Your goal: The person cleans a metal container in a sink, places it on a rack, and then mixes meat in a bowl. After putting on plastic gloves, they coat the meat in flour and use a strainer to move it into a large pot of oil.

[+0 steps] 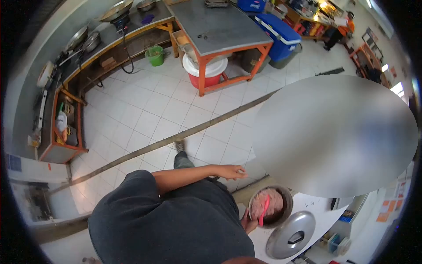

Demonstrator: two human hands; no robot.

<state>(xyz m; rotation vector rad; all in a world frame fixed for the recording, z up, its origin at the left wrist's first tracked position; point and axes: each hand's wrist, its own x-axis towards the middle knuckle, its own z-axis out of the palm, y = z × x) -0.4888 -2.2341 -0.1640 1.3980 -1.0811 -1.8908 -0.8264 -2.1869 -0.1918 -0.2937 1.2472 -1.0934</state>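
Note:
My left hand (232, 172) reaches across in front of my body, over the floor, with its fingers loosely bent and apart. I make out nothing in it. My right hand (249, 223) is closed on the near side of a metal pot (288, 207), at its rim. Inside the pot is a pinkish-brown, mashed-looking mass (271, 200). A pink-red spoon or spatula (264, 210) lies across the mass, its lower end at the rim close to my right hand. Beside the pot, a round metal lid (291, 235) with a dark handle lies on the white table (307, 203).
A large blurred oval hides the right side. Ahead stands a grey-topped table (220, 28) with orange legs, scissors (202, 35) on top. A red tub (204, 79), green bucket (154, 56) and blue cooler (277, 37) are nearby. A person (345, 28) stands far back.

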